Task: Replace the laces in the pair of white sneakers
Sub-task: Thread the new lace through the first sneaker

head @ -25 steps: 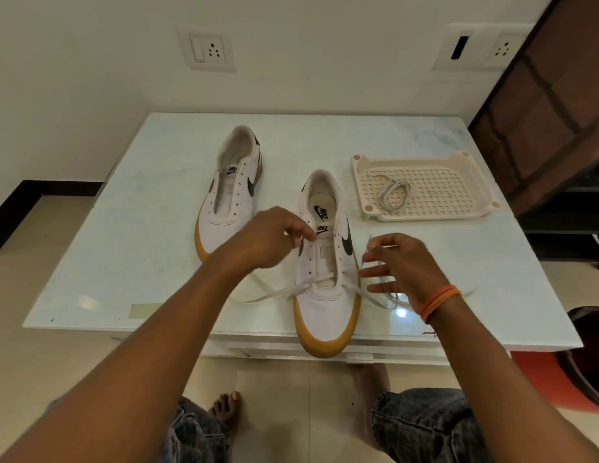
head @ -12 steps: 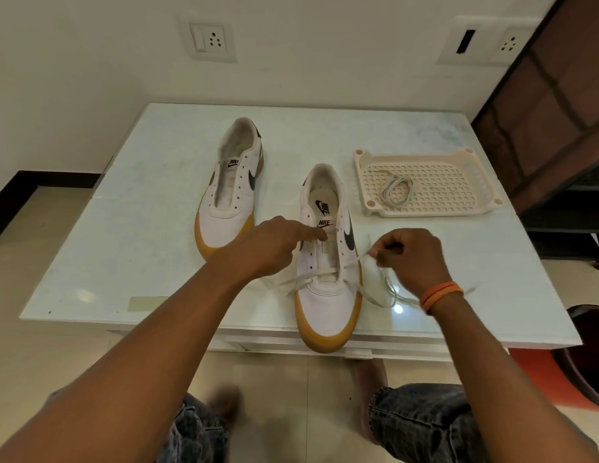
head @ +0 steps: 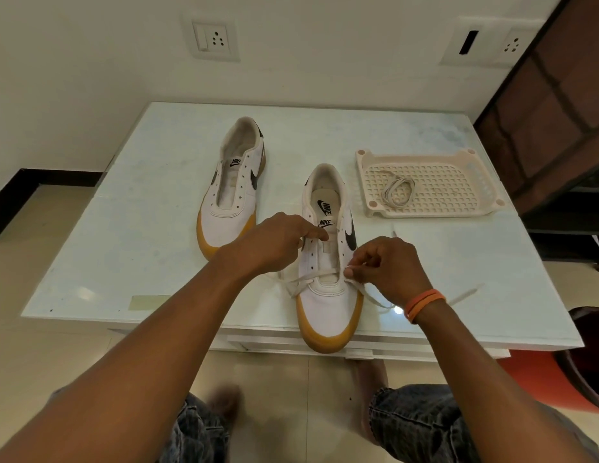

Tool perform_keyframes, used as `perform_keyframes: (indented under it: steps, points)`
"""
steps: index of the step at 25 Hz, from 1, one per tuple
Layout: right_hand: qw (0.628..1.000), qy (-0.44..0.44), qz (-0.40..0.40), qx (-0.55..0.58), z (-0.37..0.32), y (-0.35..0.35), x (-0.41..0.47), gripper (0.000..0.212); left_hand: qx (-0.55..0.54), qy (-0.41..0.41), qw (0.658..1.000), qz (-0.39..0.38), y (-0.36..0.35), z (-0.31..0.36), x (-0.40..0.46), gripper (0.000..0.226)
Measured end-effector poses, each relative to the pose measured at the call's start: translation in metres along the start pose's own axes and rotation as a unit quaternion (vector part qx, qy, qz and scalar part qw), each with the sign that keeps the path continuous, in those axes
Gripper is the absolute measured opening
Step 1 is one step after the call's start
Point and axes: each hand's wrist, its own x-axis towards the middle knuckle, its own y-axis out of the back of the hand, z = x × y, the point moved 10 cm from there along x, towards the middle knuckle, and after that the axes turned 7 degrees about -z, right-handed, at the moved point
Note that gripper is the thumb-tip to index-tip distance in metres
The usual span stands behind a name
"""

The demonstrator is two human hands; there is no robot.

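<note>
Both hands curl over the near sneaker (head: 328, 295): left hand (head: 274, 242) gripping its tongue, right hand (head: 388, 269) pinching lace (head: 308, 279).

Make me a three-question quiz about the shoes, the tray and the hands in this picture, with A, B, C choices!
1. Where is the coiled spare lace?
A. In the cream tray
B. Inside the far sneaker
C. On the floor

2. What colour are the bands on the wrist?
A. Green
B. Orange
C. Black

3. How is the near sneaker laced?
A. Fully laced and tied
C. No lace at all
B. Only across its lowest holes

Answers:
1. A, the coil lies on the tray's grid floor.
2. B, orange bands circle the wrist of the right hand.
3. B, the lace crosses near the toe while the upper holes stay empty; the left hand holds the tongue area.
</note>
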Motion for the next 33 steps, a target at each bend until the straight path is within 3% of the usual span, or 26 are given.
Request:
perform_keyframes:
  steps: [2, 4, 8, 10, 12, 14, 16, 19, 22, 24, 25, 27, 29, 33]
  points:
    - [1.000, -0.003, 0.021, 0.005, 0.003, 0.009, 0.000, 0.011, 0.001, 0.001, 1.000, 0.004, 0.001, 0.001, 0.000, 0.065]
    - [0.991, -0.033, 0.079, 0.102, 0.022, 0.036, -0.003, 0.009, -0.005, -0.001, 1.000, 0.008, 0.003, 0.002, -0.001, 0.063]
    - [0.942, -0.082, 0.218, 0.242, 0.062, 0.086, -0.015, 0.011, -0.005, -0.007, 1.000, 0.011, 0.007, 0.004, -0.003, 0.061]
    - [0.950, -0.073, 0.175, 0.249, 0.049, 0.071, -0.012, 0.029, -0.008, -0.013, 1.000, 0.012, 0.007, 0.005, -0.002, 0.058]
    - [0.973, -0.049, 0.069, 0.213, 0.023, 0.036, -0.007, 0.040, -0.010, -0.019, 1.000, 0.011, 0.007, 0.006, 0.000, 0.055]
    - [0.990, -0.020, 0.003, 0.136, 0.005, 0.008, -0.003, 0.022, -0.001, -0.022, 1.000, 0.010, 0.005, 0.005, 0.000, 0.054]
    - [0.997, -0.008, -0.002, 0.080, 0.001, -0.003, -0.001, 0.009, 0.003, -0.022, 1.000, 0.011, 0.005, 0.005, -0.001, 0.054]
    - [0.999, -0.015, 0.013, 0.051, 0.007, 0.009, 0.001, 0.017, 0.006, -0.013, 1.000, 0.012, 0.006, 0.005, -0.002, 0.056]
    - [0.984, -0.060, 0.140, 0.093, 0.032, 0.057, -0.006, 0.019, 0.009, -0.010, 1.000, 0.012, 0.008, 0.007, -0.004, 0.057]
    - [0.973, -0.070, 0.181, 0.125, 0.039, 0.069, -0.011, 0.012, 0.005, -0.015, 1.000, 0.012, 0.008, 0.007, -0.005, 0.057]
    - [0.975, -0.063, 0.162, 0.137, 0.036, 0.063, -0.010, 0.006, 0.002, -0.016, 1.000, 0.013, 0.009, 0.007, -0.005, 0.057]
    - [0.987, -0.039, 0.067, 0.144, 0.022, 0.032, -0.004, 0.026, 0.000, -0.016, 1.000, 0.016, 0.009, 0.007, -0.004, 0.055]
    - [0.995, -0.012, -0.004, 0.095, 0.007, 0.004, -0.001, 0.029, 0.005, -0.014, 1.000, 0.015, 0.007, 0.007, -0.003, 0.054]
    - [1.000, 0.017, 0.000, 0.022, -0.001, -0.003, 0.003, 0.013, 0.002, -0.015, 1.000, 0.018, 0.008, 0.008, -0.003, 0.049]
